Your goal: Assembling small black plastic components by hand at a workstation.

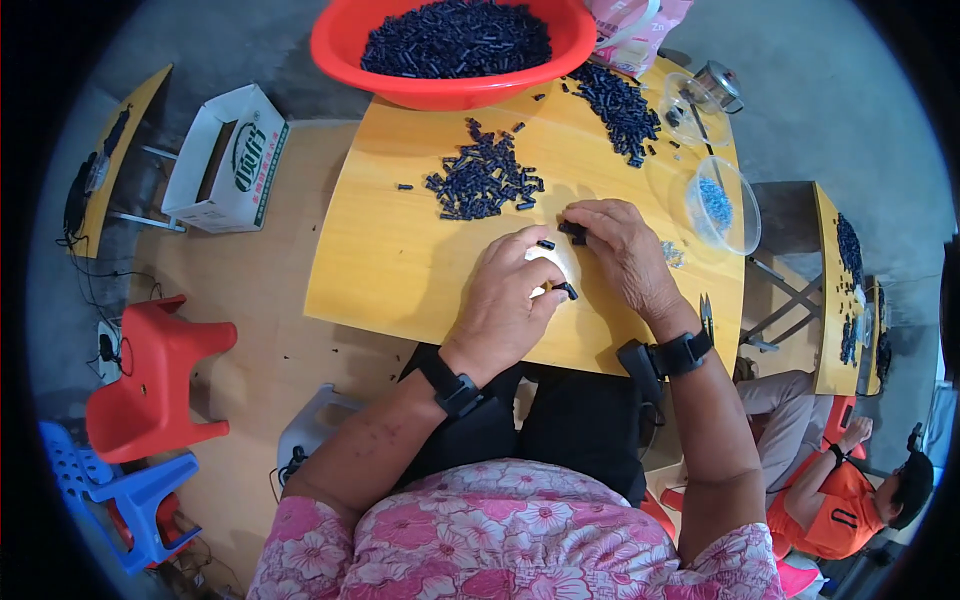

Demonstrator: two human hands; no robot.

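Note:
My left hand (503, 300) is over the near part of the yellow table, its thumb and fingers curled round a small black tubular piece (568, 291). Another black piece (545, 244) shows at its fingertips. To the right, my right hand (622, 252) has its fingers closed on small black pieces (573, 230) against the tabletop; how many is hidden. A loose pile of the same black pieces (485, 178) lies just beyond my left hand. Small clear bits (672, 254) lie right of my right hand.
A red basin (400, 95) of black pieces stands at the far edge, beside a second pile (618, 108) and a pink bag (640, 35). Plastic tubs, one with blue bits (714, 205), line the right side. Scissors (706, 318) lie near my right wrist. Another person (850, 510) sits at right.

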